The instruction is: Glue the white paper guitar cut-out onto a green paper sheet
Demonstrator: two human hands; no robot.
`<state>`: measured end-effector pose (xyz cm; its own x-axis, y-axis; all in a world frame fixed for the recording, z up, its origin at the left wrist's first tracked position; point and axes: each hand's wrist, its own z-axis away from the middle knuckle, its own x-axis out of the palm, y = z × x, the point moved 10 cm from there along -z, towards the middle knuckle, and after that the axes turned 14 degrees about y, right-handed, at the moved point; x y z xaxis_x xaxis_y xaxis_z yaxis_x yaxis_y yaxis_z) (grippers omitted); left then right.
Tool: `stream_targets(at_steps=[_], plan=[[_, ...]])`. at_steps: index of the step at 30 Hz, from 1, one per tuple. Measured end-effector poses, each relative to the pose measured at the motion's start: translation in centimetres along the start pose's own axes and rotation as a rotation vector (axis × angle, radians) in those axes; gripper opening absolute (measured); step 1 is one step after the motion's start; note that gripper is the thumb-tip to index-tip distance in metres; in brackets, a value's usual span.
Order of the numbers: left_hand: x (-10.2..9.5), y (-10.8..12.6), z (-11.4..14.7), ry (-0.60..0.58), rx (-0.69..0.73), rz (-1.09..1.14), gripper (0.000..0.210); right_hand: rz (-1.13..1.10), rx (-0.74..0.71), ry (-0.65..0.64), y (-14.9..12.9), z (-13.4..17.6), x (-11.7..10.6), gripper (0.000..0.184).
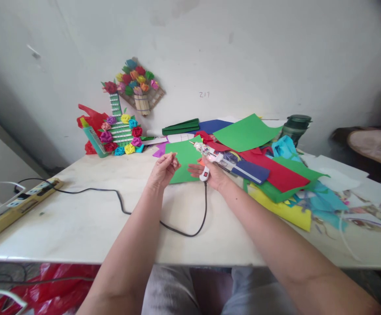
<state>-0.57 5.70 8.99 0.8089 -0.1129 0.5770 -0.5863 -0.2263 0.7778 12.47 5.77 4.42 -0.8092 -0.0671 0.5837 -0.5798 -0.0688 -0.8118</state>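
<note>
Nozzle of the glue gun, held in the partly spread right hand at three o'clock from the left hand (fingertips pinched, contents unclear), is best kept aimed toward ten o'clock, clear of skin.

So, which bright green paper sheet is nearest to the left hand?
The bright green paper sheet just behind the left hand; the other bright green sheets lie farther right.

Left hand, right hand: both bare. Left forearm, right forearm: bare, behind grip. Small spot on right one, behind wrist. Light grey trousers, faintly streaked, below grip.
</note>
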Motion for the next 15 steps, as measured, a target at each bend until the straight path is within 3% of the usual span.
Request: stream_targets(at_steps=[8,15], plan=[[-0.1,0.8,-0.1,0.036,0.079,0.007,0.012,0.069,0.083,-0.024,2.6,0.6,1.6,0.028],[-1.7,0.5,-0.6,0.084,0.059,-0.166,0.018,0.07,0.007,0.026,0.1,0.6,0.6,0.027]])
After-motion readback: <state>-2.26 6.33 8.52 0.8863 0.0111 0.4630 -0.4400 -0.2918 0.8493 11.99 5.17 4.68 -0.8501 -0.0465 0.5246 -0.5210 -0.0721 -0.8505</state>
